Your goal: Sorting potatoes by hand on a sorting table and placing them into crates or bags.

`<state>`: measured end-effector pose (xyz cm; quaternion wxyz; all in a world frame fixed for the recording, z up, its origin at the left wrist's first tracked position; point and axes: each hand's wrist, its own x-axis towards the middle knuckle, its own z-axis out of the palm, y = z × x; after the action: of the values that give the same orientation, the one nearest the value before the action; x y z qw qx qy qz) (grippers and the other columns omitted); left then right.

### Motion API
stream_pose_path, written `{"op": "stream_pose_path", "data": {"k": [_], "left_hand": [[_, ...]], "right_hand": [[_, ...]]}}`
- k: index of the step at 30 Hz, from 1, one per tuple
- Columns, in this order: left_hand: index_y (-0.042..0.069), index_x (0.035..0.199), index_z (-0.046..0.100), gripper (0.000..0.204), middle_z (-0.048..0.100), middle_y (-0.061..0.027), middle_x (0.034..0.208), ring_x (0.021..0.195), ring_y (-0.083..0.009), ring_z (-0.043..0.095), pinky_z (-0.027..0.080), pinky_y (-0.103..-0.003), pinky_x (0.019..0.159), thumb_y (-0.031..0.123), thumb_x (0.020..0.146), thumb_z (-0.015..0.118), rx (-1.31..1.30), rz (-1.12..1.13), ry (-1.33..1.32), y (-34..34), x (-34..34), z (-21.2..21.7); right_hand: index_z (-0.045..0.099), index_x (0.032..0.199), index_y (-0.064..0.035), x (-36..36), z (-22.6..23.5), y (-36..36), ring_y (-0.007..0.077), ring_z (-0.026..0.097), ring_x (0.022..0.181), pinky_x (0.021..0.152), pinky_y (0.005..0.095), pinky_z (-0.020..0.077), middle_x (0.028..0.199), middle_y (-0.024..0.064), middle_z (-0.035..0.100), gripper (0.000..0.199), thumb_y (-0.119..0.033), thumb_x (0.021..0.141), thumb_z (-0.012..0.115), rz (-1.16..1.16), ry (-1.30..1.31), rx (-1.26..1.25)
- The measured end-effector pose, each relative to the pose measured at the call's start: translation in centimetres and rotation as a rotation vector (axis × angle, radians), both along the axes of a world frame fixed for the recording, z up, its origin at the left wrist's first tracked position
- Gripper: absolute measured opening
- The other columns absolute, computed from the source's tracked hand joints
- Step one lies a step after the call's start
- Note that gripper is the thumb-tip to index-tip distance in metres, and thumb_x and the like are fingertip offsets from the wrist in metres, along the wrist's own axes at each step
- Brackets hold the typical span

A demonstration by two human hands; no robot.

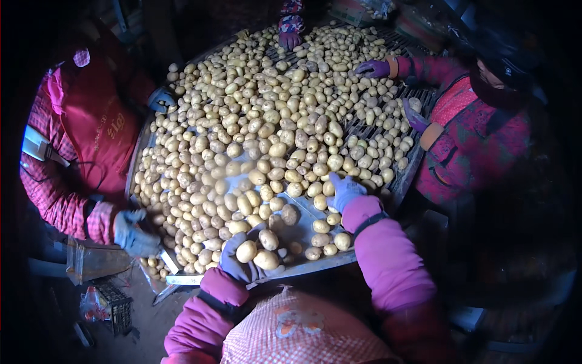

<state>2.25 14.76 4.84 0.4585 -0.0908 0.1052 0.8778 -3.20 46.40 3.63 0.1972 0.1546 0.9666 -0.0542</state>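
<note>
Potatoes cover a sloping metal sorting table in front of me. My left hand, in a greyish glove, is at the near edge, its fingers curled around a few potatoes. Farther right, my right hand, in a pale glove, reaches over the table. Its index finger and thumb are spread on either side of a potato, and its grip does not look closed. Some bare metal shows between my hands, with several loose potatoes beside it.
A co-worker's gloved hand is by the left edge, another farther up. At right, another person's purple gloves touch the potatoes near dark slats. A far hand reaches in. A dark crate stands lower left.
</note>
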Motion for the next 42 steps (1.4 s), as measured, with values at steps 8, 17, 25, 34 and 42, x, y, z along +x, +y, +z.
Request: {"op": "stream_pose_path", "data": {"k": [8,17,25,34,42], "left_hand": [[0.008,0.128,0.049,0.049,0.057,-0.0167,0.12,0.109,-0.0443,0.055,0.046,-0.06,0.09,0.039,0.091,0.052,0.1,-0.043,-0.025,-0.5,-0.4,1.2],[0.016,0.131,0.048,0.059,0.054,-0.0122,0.129,0.117,-0.044,0.052,0.042,-0.064,0.093,0.06,0.092,0.043,0.078,-0.097,0.003,-1.6,-1.1,0.9],[0.013,0.14,0.038,0.066,0.047,-0.0175,0.138,0.115,-0.0415,0.055,0.052,-0.055,0.086,0.059,0.093,0.042,-0.031,-0.108,0.126,-5.4,0.1,3.1],[0.013,0.137,0.043,0.069,0.052,-0.0149,0.132,0.119,-0.045,0.051,0.05,-0.057,0.088,0.064,0.09,0.043,-0.094,-0.26,0.007,-8.0,1.4,2.2],[0.009,0.144,0.037,0.076,0.048,-0.0169,0.137,0.109,-0.0401,0.058,0.053,-0.049,0.082,0.066,0.092,0.033,-0.138,-0.398,0.116,-7.4,4.1,1.9]], "right_hand": [[0.054,0.121,-0.0112,0.6,1.3,1.4,0.0331,0.062,0.102,0.086,0.0429,0.0501,0.108,0.021,0.063,0.059,-0.04,0.073,0.07,0.035,0.161,-0.294],[0.053,0.131,-0.0137,8.5,6.7,-11.4,0.0154,0.061,0.084,0.067,0.027,0.0514,0.112,0.0036,0.062,0.046,-0.039,0.092,0.058,-0.568,0.16,-1.563],[0.047,0.133,-0.0141,8.9,3.6,-16.4,0.0231,0.061,0.105,0.083,0.0397,0.0529,0.121,0.0075,0.059,0.055,-0.044,0.089,0.06,-0.831,0.064,-1.923],[0.054,0.127,-0.0089,13.8,2.8,-19.9,0.015,0.06,0.101,0.075,0.0292,0.0533,0.117,0.0062,0.06,0.043,-0.034,0.092,0.058,-0.722,0.269,-1.829],[0.048,0.134,-0.008,20.4,2.6,-19.3,0.0171,0.053,0.113,0.088,0.0302,0.0474,0.122,0.0039,0.054,0.057,-0.012,0.08,0.066,-0.527,0.396,-1.892]]}}
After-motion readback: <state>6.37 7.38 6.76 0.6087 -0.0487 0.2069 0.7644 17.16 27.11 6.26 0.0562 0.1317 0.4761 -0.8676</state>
